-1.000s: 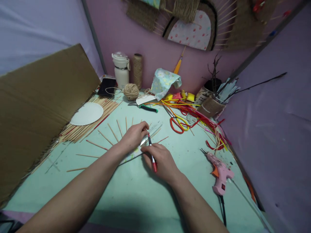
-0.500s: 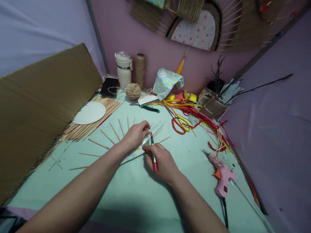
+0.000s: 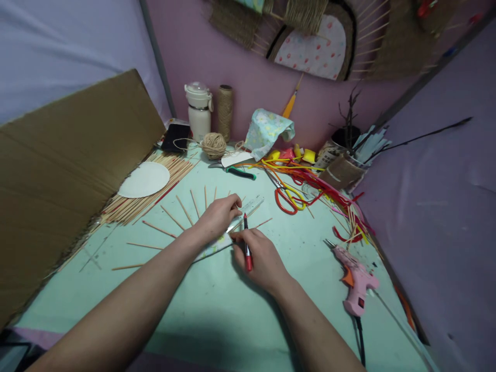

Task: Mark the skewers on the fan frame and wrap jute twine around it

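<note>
My left hand is curled over a clear ruler, its fingertips closed at the ruler's edge. The ruler lies slanted across thin wooden sticks, which fan out from a half-round, pale flowered cloth piece with a dark lower edge. My left forearm hides part of this piece. In my right hand is a red marker, with its red end up. The fingers of that hand rest beside the ruler's near end and the cloth piece's right corner.
Scissors, green-handled pliers and a twine ball lie beyond my hands. A pink glue gun with its cord lies on the right. A cardboard sheet stands left, beside a stick pile with a white oval on it.
The view has shifted very slightly. My right hand and the marker have moved a little, while my left hand stays at the ruler.
</note>
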Available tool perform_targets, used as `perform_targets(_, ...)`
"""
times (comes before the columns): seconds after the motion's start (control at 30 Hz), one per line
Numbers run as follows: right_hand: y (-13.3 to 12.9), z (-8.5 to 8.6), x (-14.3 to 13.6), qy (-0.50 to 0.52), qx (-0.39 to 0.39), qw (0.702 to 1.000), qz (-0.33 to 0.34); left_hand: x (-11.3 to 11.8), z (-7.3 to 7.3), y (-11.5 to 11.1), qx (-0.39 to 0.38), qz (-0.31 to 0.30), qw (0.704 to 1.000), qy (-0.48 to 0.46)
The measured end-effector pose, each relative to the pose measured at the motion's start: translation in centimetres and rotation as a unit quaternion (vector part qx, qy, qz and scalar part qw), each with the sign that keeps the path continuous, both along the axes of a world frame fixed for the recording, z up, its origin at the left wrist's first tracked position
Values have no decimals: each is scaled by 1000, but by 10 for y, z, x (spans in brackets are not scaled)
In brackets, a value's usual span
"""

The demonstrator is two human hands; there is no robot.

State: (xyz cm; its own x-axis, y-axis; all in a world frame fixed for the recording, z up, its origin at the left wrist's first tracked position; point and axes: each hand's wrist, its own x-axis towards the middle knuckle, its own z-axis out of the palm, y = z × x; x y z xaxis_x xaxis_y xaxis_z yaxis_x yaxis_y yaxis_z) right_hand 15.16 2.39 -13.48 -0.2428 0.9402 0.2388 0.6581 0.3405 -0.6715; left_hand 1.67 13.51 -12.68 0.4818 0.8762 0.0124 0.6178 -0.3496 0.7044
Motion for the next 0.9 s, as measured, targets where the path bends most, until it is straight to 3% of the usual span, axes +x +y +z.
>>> perform_targets(0.77, -1, 2, 1, -10, -1, 1000, 5, -1, -6, 1, 44, -28, 998, 44)
perform_targets(0.9, -1, 1, 4, 48, 32, 997, -51, 0, -6, 0, 47, -29, 997, 52)
